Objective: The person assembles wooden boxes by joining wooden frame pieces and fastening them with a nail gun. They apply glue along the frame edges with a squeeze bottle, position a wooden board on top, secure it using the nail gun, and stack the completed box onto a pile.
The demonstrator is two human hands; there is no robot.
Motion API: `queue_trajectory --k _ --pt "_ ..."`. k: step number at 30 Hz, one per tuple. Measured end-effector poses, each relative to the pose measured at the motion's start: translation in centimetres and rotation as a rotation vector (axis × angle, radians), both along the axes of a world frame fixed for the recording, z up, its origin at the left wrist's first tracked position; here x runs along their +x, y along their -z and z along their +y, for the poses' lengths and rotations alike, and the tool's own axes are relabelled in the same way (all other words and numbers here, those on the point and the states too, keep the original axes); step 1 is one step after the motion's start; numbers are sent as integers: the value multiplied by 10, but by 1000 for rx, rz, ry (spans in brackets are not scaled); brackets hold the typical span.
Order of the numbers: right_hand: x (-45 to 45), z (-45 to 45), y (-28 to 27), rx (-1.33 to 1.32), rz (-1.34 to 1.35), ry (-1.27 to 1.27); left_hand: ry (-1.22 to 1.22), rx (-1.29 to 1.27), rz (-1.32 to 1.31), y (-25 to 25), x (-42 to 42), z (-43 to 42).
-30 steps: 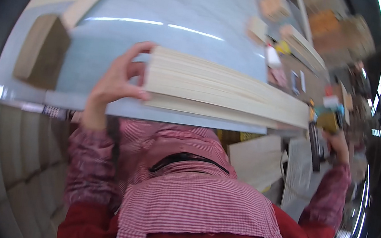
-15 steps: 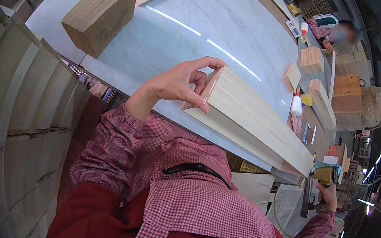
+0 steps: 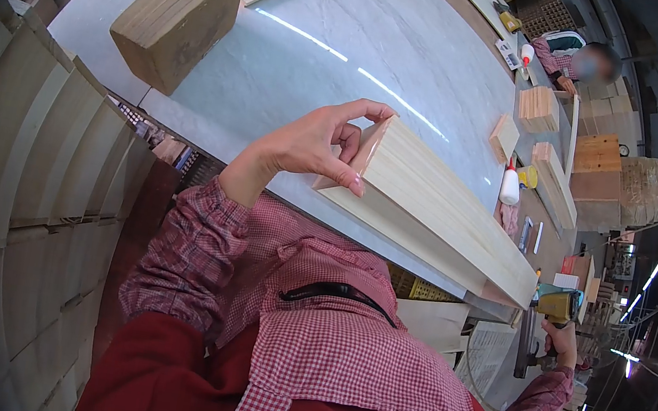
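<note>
A long pale wooden piece (image 3: 449,198) lies slantwise along the near edge of the marble-patterned table (image 3: 314,76). My left hand (image 3: 325,144) grips its left end, thumb at the lower corner and fingers at the upper one. At the far right my right hand (image 3: 562,341) is wrapped round the handle of a yellow and black power tool (image 3: 557,306). The tool's front is against or very near the right end of the wooden piece; the exact contact is too small to tell.
A thick wooden block (image 3: 176,21) stands at the upper left. White glue bottle (image 3: 511,184), small wood blocks (image 3: 539,109) and strips (image 3: 553,184) lie at the right. Another person (image 3: 592,66) sits at the far end. Stacked boards (image 3: 8,132) fill the left.
Since the earliest frame the view has turned and sharpened, so the wooden piece now appears slanted. Both hands keep their holds. In the last half second the tool shifts only slightly in view.
</note>
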State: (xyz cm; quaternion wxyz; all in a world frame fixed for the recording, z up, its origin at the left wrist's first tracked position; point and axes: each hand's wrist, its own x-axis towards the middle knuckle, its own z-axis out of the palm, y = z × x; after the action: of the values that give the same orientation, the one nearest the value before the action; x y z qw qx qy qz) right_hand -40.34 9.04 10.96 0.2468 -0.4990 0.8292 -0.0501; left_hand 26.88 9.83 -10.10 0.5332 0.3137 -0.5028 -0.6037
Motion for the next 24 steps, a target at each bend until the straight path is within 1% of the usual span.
queue_trajectory --k 10,15,24 --pt "0 1 0 -15 -13 -30 -34 -19 60 2 -1 0" --pt "-1 1 1 -16 -24 -7 7 56 -18 -1 2 2" --pt "-2 1 1 -6 -7 -13 4 28 -14 1 2 1"
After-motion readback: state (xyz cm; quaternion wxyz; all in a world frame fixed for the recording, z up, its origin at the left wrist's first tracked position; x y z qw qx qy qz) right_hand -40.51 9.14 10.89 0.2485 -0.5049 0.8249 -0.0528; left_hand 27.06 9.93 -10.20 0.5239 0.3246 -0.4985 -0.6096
